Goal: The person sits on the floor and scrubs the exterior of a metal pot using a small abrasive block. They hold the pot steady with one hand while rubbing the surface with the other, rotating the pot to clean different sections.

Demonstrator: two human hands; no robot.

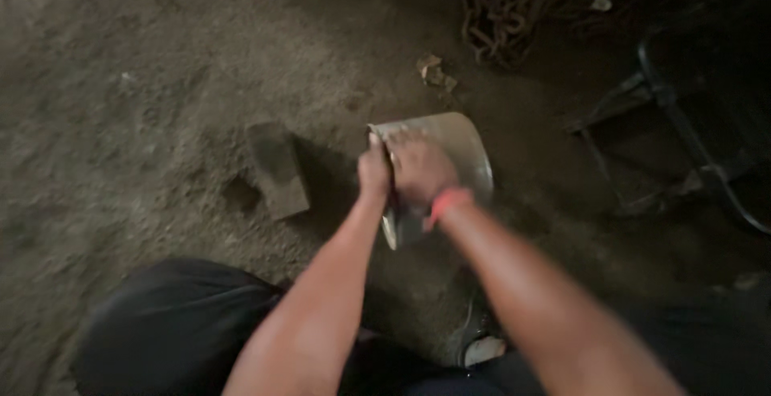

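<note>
Both hands are on a curved metal sheet [450, 151] standing on the dirt floor [144, 107], mid-scene. Left hand [373, 173] is clamped around its left edge, right hand [419, 169] pressed flat on its face. That thin edge looks sharp, so a slip could cut a palm. Brick [277, 169] sits just left.

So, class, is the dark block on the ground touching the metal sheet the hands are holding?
No: the block lies apart, left of the metal sheet, with bare ground between.
</note>
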